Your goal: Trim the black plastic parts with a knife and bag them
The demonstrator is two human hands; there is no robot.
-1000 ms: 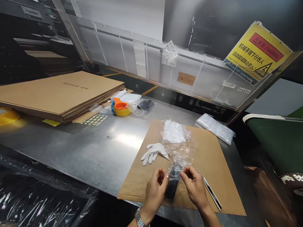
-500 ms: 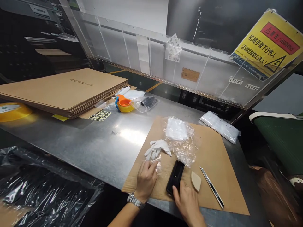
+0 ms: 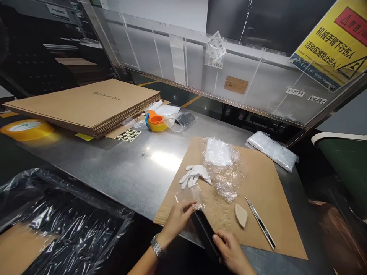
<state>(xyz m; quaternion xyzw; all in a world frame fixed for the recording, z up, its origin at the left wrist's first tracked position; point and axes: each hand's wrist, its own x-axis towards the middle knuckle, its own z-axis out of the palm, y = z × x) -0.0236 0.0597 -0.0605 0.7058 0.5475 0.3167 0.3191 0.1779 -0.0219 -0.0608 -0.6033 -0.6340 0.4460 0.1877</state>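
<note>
My right hand (image 3: 231, 248) grips the lower end of a black elongated case (image 3: 205, 232), which is tilted over the front edge of the cardboard sheet (image 3: 258, 172). At the case's upper end, my left hand (image 3: 179, 217), with a metal watch on its wrist, pinches a small clear plastic bag (image 3: 190, 195). Beyond the bag lies a white glove (image 3: 196, 175). Crumpled clear film with white material inside (image 3: 219, 152) is behind the glove. To the right of the case are a beige rounded piece (image 3: 241, 215) and a silver cutter knife (image 3: 260, 223).
Stacked cardboard (image 3: 86, 103), yellow tape (image 3: 27, 129), an orange-and-yellow tape holder (image 3: 156, 121) and a sticker sheet (image 3: 128, 135) are at the left and back. A white plastic-wrapped packet (image 3: 272, 151) lies back right. Black plastic (image 3: 71, 214) fills the lower left.
The black case has been lifted off the cardboard and moved toward me, now in my right hand's grip. My left hand has brought the clear bag beside the case's upper end.
</note>
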